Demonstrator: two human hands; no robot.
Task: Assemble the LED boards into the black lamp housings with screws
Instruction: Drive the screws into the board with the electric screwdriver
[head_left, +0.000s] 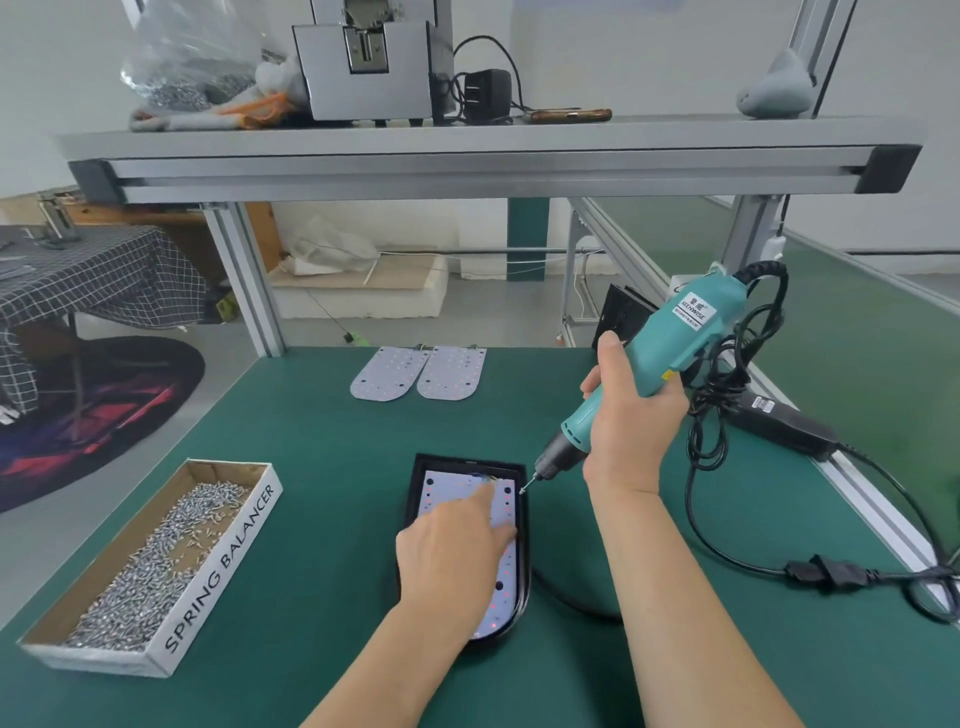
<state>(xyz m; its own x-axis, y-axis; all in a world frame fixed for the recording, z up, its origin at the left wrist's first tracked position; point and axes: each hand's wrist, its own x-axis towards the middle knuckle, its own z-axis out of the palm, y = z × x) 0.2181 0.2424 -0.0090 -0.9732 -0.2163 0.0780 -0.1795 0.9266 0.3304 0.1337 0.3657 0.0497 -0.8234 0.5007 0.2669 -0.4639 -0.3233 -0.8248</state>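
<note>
A black lamp housing (423, 470) lies on the green mat in front of me with a pale LED board (511, 566) seated inside it. My left hand (452, 551) rests on the board, its fingers stretched toward the far right corner. My right hand (631, 415) grips a teal electric screwdriver (670, 343); the bit carries a small screw (522, 489) just above the housing's far right edge. Two more LED boards (418, 373) lie side by side at the mat's far edge.
A cardboard tray (218, 566) full of several loose screws sits at the left. The screwdriver's black cable and power brick (784, 423) trail over the mat on the right. An aluminium shelf (467, 150) with a screw feeder crosses overhead.
</note>
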